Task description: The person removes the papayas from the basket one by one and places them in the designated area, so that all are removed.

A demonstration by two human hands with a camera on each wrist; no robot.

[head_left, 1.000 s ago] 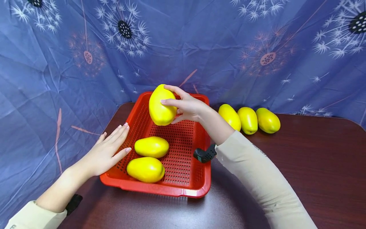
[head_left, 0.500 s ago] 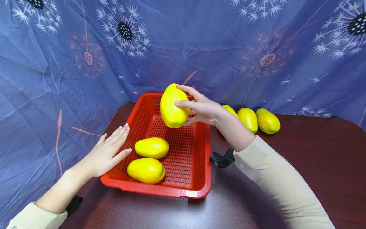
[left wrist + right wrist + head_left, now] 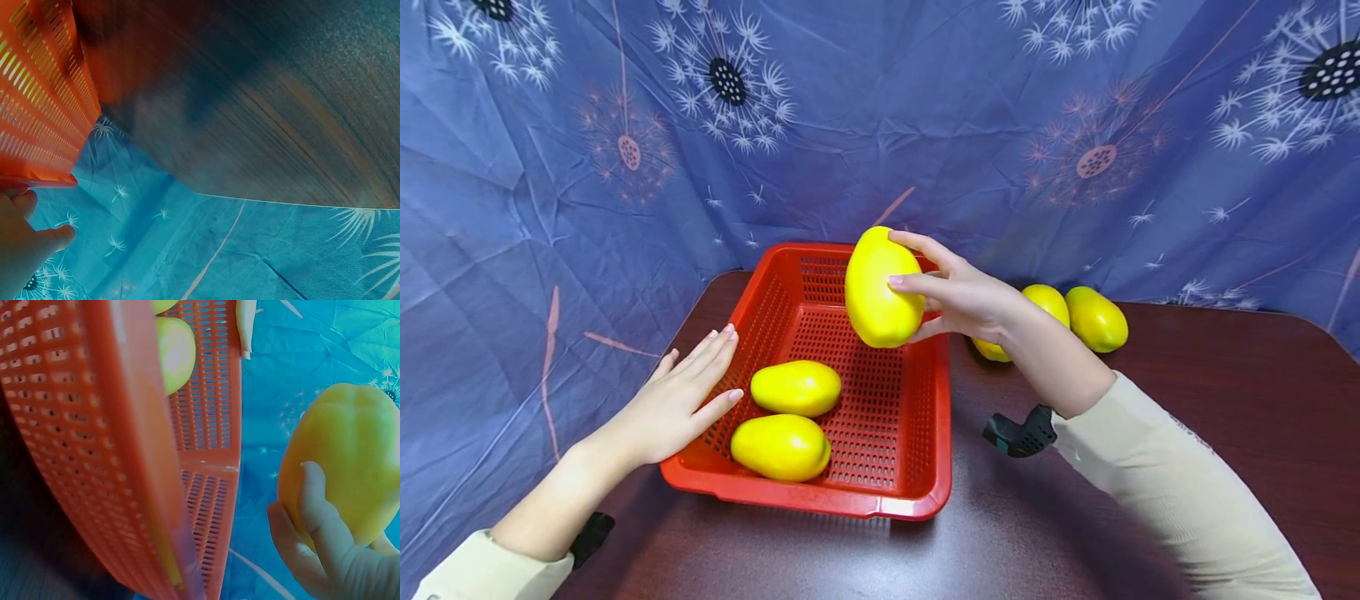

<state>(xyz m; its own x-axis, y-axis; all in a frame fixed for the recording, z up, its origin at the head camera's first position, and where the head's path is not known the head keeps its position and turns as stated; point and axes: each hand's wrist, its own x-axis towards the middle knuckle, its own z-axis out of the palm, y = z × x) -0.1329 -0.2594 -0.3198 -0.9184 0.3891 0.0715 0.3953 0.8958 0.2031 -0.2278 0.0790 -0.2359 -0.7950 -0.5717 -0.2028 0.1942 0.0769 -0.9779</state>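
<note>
While your left hand (image 3: 681, 404) lies straight-fingered at the left rim of the red basket (image 3: 797, 498), your right hand (image 3: 966, 293) has its fingers clamped around the right side of a raised yellow fruit (image 3: 877, 292).

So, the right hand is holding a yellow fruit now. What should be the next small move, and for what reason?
Probably the right hand should carry the yellow fruit a little further right, clear of the red basket. The fruit has shifted rightward over the last second, and three similar fruits lie on the table on that side.
</note>
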